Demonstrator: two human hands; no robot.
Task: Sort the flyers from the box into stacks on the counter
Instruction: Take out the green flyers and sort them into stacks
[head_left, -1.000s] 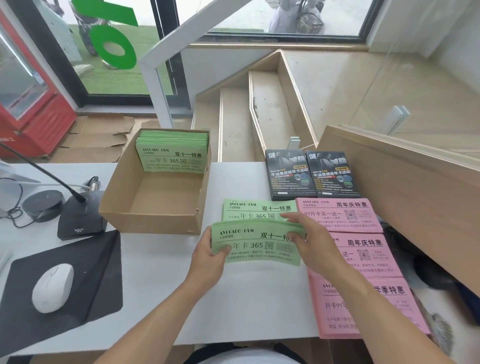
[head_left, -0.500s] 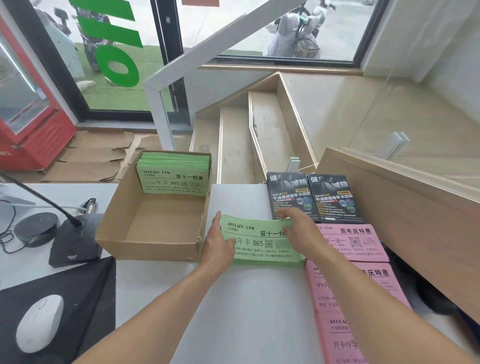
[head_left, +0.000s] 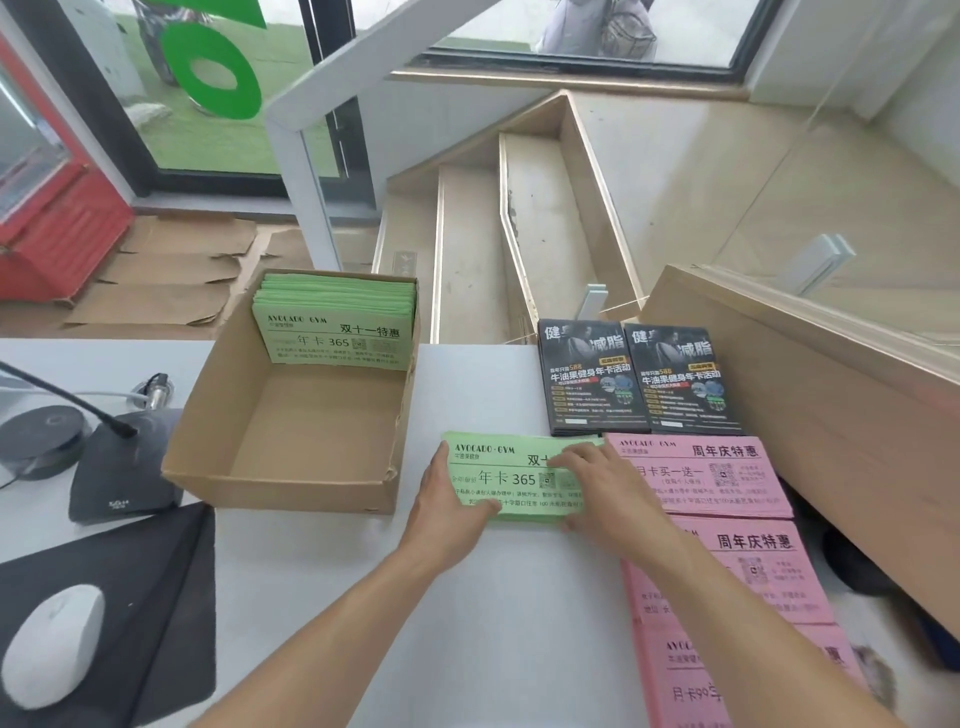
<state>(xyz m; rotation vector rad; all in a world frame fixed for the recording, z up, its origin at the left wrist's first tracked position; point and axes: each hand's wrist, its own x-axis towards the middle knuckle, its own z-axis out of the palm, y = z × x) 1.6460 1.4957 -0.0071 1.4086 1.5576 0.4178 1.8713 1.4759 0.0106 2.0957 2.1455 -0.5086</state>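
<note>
A green flyer stack (head_left: 506, 475) lies flat on the white counter (head_left: 519, 623), right of the cardboard box (head_left: 291, 483). My left hand (head_left: 447, 514) grips the stack's left edge, thumb on top. My right hand (head_left: 602, 493) presses on its right part with fingers spread. More green flyers (head_left: 337, 327) lean against the box's far wall. Three pink flyer stacks (head_left: 727, 478) run down the counter's right side. Two black flyer stacks (head_left: 639, 379) sit behind them.
A desk microphone base (head_left: 122, 478) and a round black puck (head_left: 39, 436) stand left of the box. A white mouse (head_left: 52, 644) rests on a black mat (head_left: 150, 597). A wooden partition (head_left: 831, 395) borders the right. Stairs drop beyond the counter's far edge.
Both hands carried the green bundle forward and set it onto the green stack beside the pink flyers. The hands now rest on the stack's edges.
</note>
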